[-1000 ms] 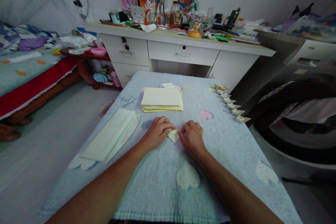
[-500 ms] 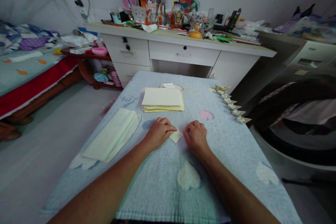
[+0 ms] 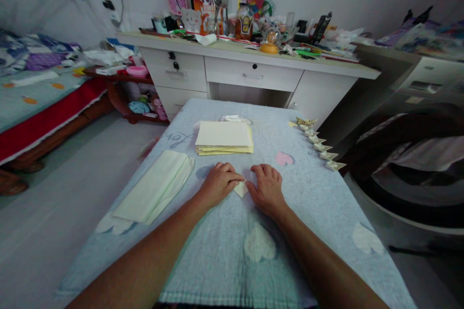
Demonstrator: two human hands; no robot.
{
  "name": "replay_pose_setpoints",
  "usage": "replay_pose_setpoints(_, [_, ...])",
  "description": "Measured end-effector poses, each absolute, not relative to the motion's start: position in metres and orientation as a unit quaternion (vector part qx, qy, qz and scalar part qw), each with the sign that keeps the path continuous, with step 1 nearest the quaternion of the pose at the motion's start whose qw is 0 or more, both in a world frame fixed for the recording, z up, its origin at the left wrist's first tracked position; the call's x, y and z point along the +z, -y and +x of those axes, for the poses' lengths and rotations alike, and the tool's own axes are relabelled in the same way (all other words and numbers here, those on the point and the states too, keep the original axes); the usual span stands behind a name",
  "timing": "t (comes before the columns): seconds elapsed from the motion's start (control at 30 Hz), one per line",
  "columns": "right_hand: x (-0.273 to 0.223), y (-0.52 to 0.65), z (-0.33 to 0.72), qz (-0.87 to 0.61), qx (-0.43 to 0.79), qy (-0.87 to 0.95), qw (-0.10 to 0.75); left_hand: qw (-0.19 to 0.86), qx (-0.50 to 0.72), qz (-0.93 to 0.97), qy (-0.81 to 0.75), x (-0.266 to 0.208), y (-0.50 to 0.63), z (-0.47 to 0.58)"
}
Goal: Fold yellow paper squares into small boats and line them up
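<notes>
A small cream piece of folded paper lies on the cloth-covered table, its lower corner pointing toward me. My left hand has its fingers closed on the left and upper part of the paper, hiding some of it. To the right, my right hand rests with fingers spread, its thumb at the paper's right edge. Beyond the hands sits a stack of cream and yellow paper sheets. Left of my left hand lies a folded pale-green sheaf of paper.
Several folded paper boats form a row along the table's right side, with a patterned yellow one at the far end. A cluttered white desk stands behind the table. A washing machine is at the right, a bed at the left.
My right hand has shifted slightly left, its fingers uncurling and spreading, with the thumb now at the paper's edge. My left hand has stayed in place on the paper.
</notes>
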State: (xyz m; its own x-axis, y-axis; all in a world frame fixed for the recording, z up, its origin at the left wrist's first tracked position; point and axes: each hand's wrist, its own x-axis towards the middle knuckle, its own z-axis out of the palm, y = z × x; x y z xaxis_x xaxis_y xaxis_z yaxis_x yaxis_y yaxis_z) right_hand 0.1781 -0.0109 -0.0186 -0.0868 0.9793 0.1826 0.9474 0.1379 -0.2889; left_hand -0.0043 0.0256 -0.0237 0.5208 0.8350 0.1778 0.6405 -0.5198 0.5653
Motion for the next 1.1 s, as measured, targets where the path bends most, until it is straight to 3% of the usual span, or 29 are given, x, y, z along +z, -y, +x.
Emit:
replay_pose_setpoints(0.3, [-0.020,0.011,0.182,-0.647,0.080,0.738,0.173,0.218,0.220,0.845,-0.436,-0.023,-0.026,-0.004])
replay_pose_setpoints(0.53, [-0.015,0.017,0.180,-0.565,0.125,0.765,0.283,0.206,0.221,0.850,-0.431,-0.022,-0.025,-0.004])
replay_pose_setpoints(0.8, [-0.015,0.021,0.179,-0.507,0.126,0.825,0.215,0.199,0.225,0.843,-0.446,-0.025,-0.026,-0.005])
replay_pose_setpoints(1.1, [-0.011,0.024,0.181,-0.492,0.111,0.839,0.204,0.207,0.245,0.798,-0.510,-0.013,-0.020,-0.013])
